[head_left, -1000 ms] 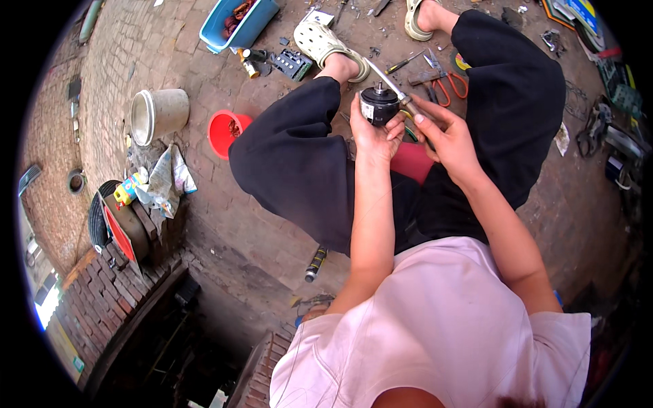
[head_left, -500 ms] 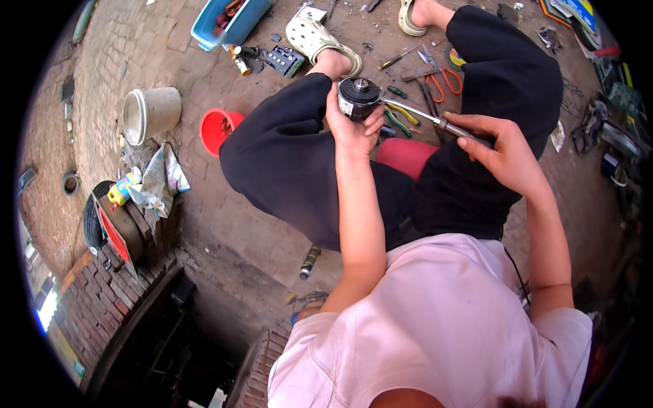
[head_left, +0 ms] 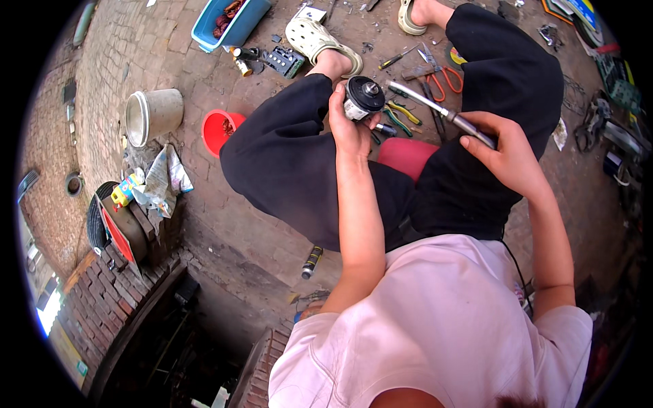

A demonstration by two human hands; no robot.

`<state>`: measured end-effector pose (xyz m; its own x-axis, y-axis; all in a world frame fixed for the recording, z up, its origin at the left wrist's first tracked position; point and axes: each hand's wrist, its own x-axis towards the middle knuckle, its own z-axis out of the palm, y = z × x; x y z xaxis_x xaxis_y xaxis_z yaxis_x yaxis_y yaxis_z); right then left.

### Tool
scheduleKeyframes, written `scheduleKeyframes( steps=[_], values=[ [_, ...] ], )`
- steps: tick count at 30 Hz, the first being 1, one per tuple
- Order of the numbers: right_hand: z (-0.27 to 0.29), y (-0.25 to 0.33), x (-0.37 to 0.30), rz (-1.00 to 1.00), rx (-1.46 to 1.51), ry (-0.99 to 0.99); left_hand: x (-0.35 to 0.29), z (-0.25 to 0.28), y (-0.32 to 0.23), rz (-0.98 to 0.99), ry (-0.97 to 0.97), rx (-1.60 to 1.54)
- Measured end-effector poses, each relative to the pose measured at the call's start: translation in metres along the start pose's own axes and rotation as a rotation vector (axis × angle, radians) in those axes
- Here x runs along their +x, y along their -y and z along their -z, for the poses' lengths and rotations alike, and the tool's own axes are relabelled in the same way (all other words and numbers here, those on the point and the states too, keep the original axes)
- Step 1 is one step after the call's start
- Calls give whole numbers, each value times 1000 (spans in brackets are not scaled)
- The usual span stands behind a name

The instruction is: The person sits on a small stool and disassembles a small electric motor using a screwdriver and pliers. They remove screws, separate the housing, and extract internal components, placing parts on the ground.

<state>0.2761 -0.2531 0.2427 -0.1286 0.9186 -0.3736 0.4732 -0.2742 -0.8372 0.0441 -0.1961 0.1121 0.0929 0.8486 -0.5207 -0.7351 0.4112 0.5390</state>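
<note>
My left hand [head_left: 349,134] is closed around a small round electric motor [head_left: 364,95], black with a pale label on its side. Its short metal shaft points upward, tilted to the right. My right hand [head_left: 502,144] grips a screwdriver [head_left: 454,122] by its greyish handle. The screwdriver's long silvery shaft reaches up and left, its end a short way right of the motor and apart from it. Beneath them on the ground lie green and yellow-handled pliers [head_left: 404,113], a small dark cylindrical piece [head_left: 386,129] and orange-handled scissors [head_left: 445,84].
A red bucket [head_left: 213,135], a whitish bucket [head_left: 166,115] and a blue tub [head_left: 246,26] with reddish pieces stand to the left. Near my foot lies a dark circuit board [head_left: 286,61]. Assorted parts [head_left: 615,139] crowd the far right. A dark pit [head_left: 204,340] opens at lower left.
The screwdriver's end has come away from the motor and swung upward. The motor has shifted slightly right and tilted in my left hand. Both hands keep their hold.
</note>
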Motion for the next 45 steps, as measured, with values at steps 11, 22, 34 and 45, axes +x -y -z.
scheduleKeyframes(
  steps=[11, 22, 34, 45],
  values=[
    [-21, 20, -12, -216, 335, 76, -10, -12, -9, -245, 85, 77],
    [-43, 14, -17, -270, 400, 91, -10, -12, -7, -363, 49, 107],
    [-55, 11, -13, -276, 406, 63, -4, -2, 0, -397, -48, 228],
    [-85, 2, -4, -135, 210, -62, 8, 11, 8, -515, -248, 590]
  ],
)
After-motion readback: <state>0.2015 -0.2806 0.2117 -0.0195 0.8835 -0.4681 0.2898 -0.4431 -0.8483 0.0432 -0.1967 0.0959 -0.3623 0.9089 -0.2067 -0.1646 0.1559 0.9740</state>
